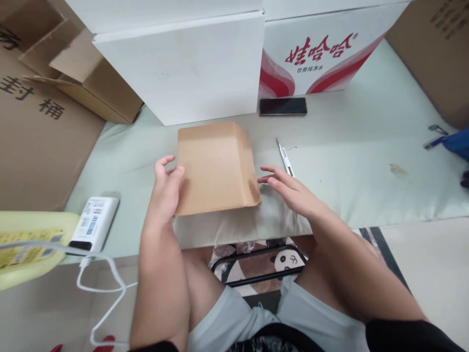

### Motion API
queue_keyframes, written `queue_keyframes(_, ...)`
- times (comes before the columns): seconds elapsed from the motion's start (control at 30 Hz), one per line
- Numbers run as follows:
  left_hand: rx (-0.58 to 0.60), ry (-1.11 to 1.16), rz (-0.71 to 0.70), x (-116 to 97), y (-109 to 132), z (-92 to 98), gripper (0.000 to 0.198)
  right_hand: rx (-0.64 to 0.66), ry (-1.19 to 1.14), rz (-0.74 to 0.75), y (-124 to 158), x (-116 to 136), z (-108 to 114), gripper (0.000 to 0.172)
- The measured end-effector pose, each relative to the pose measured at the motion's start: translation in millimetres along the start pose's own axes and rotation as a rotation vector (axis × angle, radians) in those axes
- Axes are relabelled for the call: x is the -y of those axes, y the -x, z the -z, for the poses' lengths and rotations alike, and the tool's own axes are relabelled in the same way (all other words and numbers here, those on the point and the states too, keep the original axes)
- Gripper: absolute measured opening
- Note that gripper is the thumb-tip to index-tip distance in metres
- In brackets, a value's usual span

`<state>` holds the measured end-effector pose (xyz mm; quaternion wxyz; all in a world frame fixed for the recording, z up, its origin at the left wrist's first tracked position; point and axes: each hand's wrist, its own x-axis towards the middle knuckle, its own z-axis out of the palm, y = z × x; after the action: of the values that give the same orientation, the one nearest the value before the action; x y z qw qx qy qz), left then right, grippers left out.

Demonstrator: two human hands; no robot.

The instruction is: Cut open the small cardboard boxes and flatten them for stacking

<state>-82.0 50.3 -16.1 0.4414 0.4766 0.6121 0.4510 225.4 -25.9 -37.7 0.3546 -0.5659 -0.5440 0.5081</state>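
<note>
A small brown cardboard piece, creased into a box-like shape with a narrow panel along its right side, lies near the front edge of the covered table. My left hand is at its left edge, thumb against the cardboard and fingers apart. By the lower right corner, my right hand hovers with fingers stretched out and holds nothing; whether a fingertip touches the panel I cannot tell. A silver utility knife lies just beyond my right hand.
White cartons stand along the back, with a black phone before them. Large brown boxes flank the left. A white power bank with a cable and a yellow container sit front left. A blue pouch lies far right.
</note>
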Motion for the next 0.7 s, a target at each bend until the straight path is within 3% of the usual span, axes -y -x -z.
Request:
queue_keyframes(0.07, -0.007, -0.028, 0.025, 2.6, -2.9, -2.0, 0.064, 0.053, -0.032, 0.097, 1.4, 2.2, -1.6, 0.065)
queue_keyframes(0.17, -0.041, -0.027, 0.002, 5.0, -4.6, -4.5, 0.068, 0.022, -0.120, 0.235, 0.3, 2.5, -6.0, 0.067)
queue_keyframes(0.33, -0.090, 0.156, -0.061, -3.4, 2.0, -5.9, 0.058, -0.070, -0.328, 0.371, -3.4, 3.3, -9.8, 0.093)
queue_keyframes(0.5, -0.049, 0.351, -0.108, -15.2, 7.8, -3.8, 0.072, -0.034, -0.219, 0.391, -1.5, 5.1, -6.2, 0.102)
queue_keyframes(0.6, 0.051, 0.260, -0.159, -8.7, 4.0, 0.2, 0.079, -0.008, -0.098, 0.380, -2.0, -0.3, -4.4, 0.108)
queue_keyframes(0.7, 0.103, 0.067, -0.331, 4.7, -1.9, 3.3, 0.075, -0.015, -0.003, 0.407, -1.9, -5.8, -3.6, 0.118)
